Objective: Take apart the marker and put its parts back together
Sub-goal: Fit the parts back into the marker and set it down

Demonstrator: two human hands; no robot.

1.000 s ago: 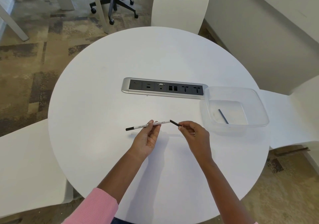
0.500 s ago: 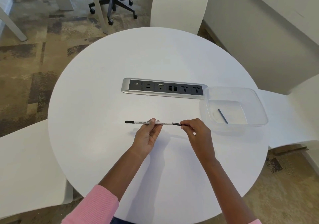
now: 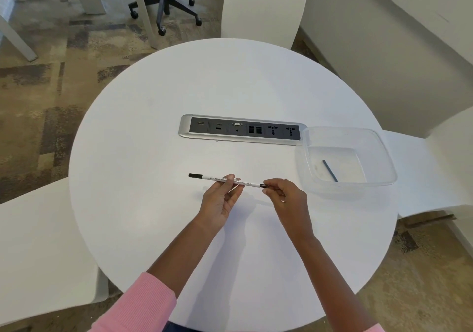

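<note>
Above the round white worktop [image 3: 153, 152], near its front half, the marker [image 3: 225, 179] was held level between two hands, clear of the surface. It was a slim white barrel with a line of small dark print along its side, too fine to read, and a black end piece at its left tip. At its right end a short black section showed just before it vanished under fingers. The left hand [image 3: 220, 200] was palm up, its thumb and fingertips pinched on the barrel's middle. The right hand [image 3: 285, 198] was closed on the black right end, fingertips curled around it. To the right, a clear plastic container [image 3: 384, 157] stood on the worktop, well apart from the hands, with a thin dark stick [image 3: 330, 170] lying on its floor. Behind the marker, a silver power strip [image 3: 242, 130] was set into the worktop.
</note>
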